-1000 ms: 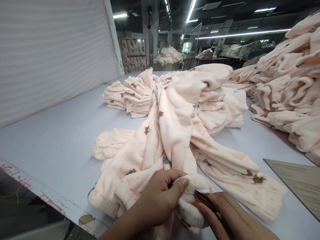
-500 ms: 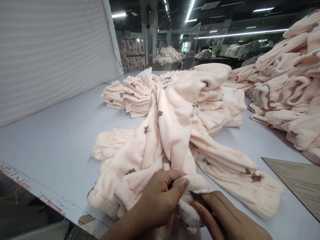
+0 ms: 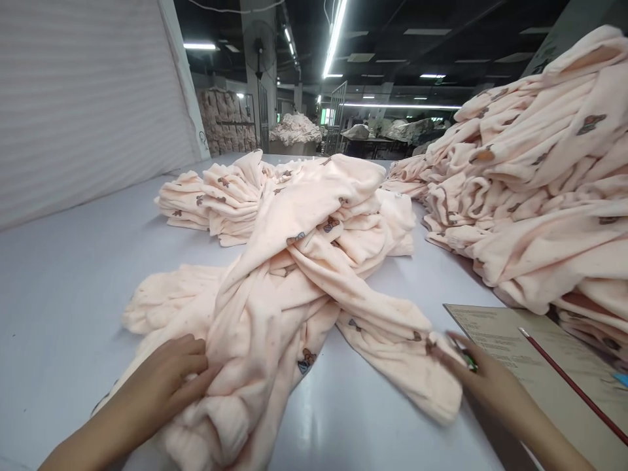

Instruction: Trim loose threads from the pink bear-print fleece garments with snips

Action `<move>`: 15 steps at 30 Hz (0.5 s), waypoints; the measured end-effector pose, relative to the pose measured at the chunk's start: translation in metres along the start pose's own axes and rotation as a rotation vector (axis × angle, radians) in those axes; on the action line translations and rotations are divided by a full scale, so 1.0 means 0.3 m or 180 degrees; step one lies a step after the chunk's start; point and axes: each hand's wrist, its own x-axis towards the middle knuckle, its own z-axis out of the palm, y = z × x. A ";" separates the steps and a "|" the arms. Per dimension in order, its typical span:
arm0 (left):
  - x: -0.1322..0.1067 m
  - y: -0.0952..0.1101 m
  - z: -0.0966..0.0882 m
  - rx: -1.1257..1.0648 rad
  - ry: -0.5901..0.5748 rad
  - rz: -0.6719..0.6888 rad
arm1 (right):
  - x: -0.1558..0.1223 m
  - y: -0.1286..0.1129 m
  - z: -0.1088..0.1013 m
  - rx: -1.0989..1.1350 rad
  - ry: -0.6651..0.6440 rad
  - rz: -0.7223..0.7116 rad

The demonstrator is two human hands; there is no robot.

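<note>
A pale pink plush garment [image 3: 245, 327] with small brown bear prints lies across the table, its parts twisted over one another. My left hand [image 3: 171, 373] is closed on its near left part, fingers curled into the cloth. At the right, my right hand [image 3: 483, 373] is at the end of a garment leg or sleeve [image 3: 392, 327], fingers bent and slightly blurred. A small dark tool with a green part, seemingly thread snips [image 3: 470, 360], shows between those fingers; most of it is hidden.
A tall heap of the same pink garments [image 3: 530, 176] rises at the right. Below it lie a printed cardboard sheet [image 3: 495, 327] and a dark red pencil [image 3: 574, 383]. More gathered garments [image 3: 226, 203] sit further back. A white sheet-like wall [image 3: 88, 98] stands left.
My hands have moved apart, the left to the left and the right outward to the right with the tool. The fluffy edge they held together is released, and the cloth now lies twisted differently. The view has turned right.
</note>
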 end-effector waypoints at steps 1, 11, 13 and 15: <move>-0.004 0.004 -0.005 0.0007 -0.0009 -0.0083 | -0.020 0.004 0.000 -0.0025 -0.0212 -0.0064; 0.006 0.276 0.013 -0.0534 0.0850 0.0824 | -0.049 -0.136 0.036 0.0109 -0.0329 -0.0345; 0.020 0.330 0.049 -0.0889 0.0696 0.1170 | -0.075 -0.168 0.023 0.0389 -0.0416 -0.0465; 0.040 0.360 0.098 -0.1189 0.0543 0.1325 | -0.138 -0.188 0.002 0.0816 -0.0477 -0.0561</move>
